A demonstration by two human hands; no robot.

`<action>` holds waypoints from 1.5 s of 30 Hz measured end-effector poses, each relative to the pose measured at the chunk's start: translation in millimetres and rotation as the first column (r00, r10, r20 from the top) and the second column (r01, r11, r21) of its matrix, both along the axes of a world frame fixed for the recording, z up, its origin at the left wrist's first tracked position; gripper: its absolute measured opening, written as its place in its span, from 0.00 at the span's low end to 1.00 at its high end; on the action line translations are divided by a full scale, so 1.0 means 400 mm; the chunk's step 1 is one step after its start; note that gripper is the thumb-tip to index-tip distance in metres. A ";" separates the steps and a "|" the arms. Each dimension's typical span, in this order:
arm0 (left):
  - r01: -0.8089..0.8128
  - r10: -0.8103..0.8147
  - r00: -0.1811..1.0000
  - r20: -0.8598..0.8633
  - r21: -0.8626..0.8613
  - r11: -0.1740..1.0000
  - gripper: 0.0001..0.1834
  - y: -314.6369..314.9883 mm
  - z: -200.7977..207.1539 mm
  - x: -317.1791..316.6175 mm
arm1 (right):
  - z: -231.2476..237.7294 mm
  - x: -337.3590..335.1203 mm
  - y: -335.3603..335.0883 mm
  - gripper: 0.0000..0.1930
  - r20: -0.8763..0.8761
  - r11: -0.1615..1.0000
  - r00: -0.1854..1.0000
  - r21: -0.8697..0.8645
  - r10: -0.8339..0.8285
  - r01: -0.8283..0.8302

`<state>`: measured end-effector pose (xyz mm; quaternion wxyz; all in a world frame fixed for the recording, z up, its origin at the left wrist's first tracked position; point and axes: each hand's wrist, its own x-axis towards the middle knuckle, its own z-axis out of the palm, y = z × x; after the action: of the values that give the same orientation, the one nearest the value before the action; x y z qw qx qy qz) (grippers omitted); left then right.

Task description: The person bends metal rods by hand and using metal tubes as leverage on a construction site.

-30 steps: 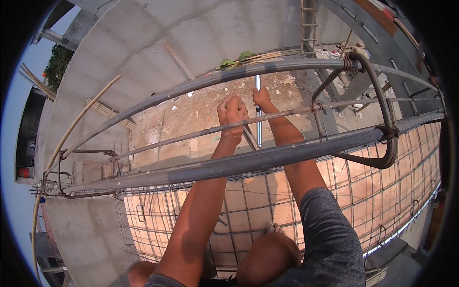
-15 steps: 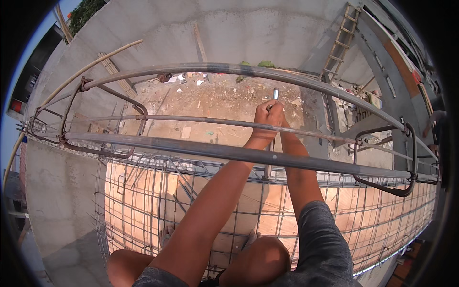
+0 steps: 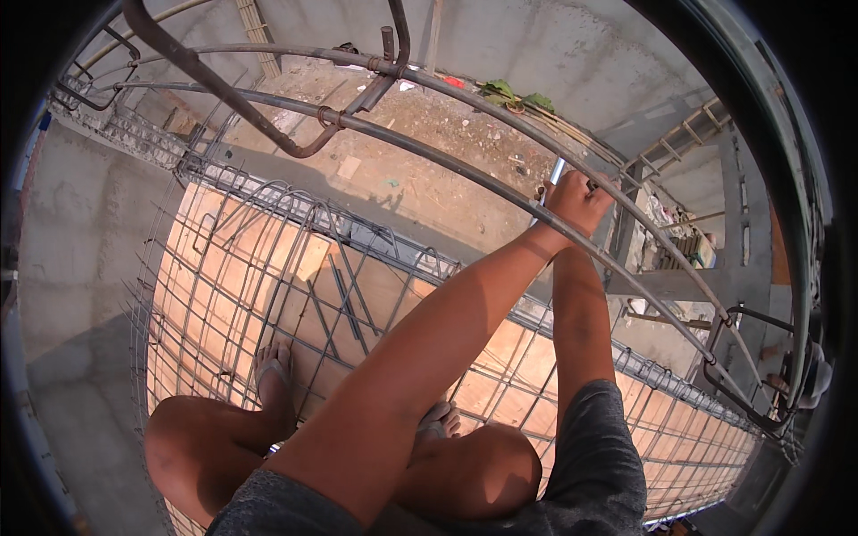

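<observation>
My left hand (image 3: 579,204) reaches far out to the right of centre, its fingers closed round a metal rod (image 3: 559,170) with a shiny silver end. What kind of tool the rod belongs to does not show. A small dark piece (image 3: 592,186) shows within the fist. My right forearm (image 3: 581,304) crosses beneath the left wrist, and the right hand is mostly hidden behind the left one, its fingers not clear. Two long steel bars of a rebar frame (image 3: 429,154) run past the hands; the nearer one passes in front of my left wrist.
Below lies a rebar mesh (image 3: 304,295) over plywood boards (image 3: 268,268); my sandalled feet are on it. Bent stirrups (image 3: 299,150) cross the upper left. Beyond the beam edge is a lower dirt floor (image 3: 429,134) with debris. A ladder (image 3: 688,134) leans at the grey wall.
My view has swung to the right and tilted. Both hands, together on the rod earlier, have moved rightward and the forearms now cross. The right hand is now mostly hidden.
</observation>
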<state>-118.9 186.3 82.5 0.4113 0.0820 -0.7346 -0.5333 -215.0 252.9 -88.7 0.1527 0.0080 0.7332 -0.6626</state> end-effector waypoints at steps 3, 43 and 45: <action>0.089 -0.087 0.995 0.053 -0.024 0.996 0.12 -0.004 -0.007 -0.003 | -0.001 0.008 0.002 0.13 -0.006 1.000 1.000 0.001 -0.003 0.003; -0.076 0.079 0.994 -0.071 0.050 0.996 0.15 0.015 0.059 0.002 | 0.035 0.046 0.022 0.10 -0.016 0.997 1.000 -0.080 -0.024 0.023; -0.063 0.076 0.989 -0.123 0.110 0.992 0.14 0.028 0.069 -0.009 | 0.047 0.030 0.016 0.10 -0.032 0.996 0.999 -0.086 -0.031 0.028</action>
<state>-122.7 197.6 110.3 0.4708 0.0951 -0.6742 -0.5611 -203.1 259.4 -69.8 0.1308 0.0010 0.7065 -0.6955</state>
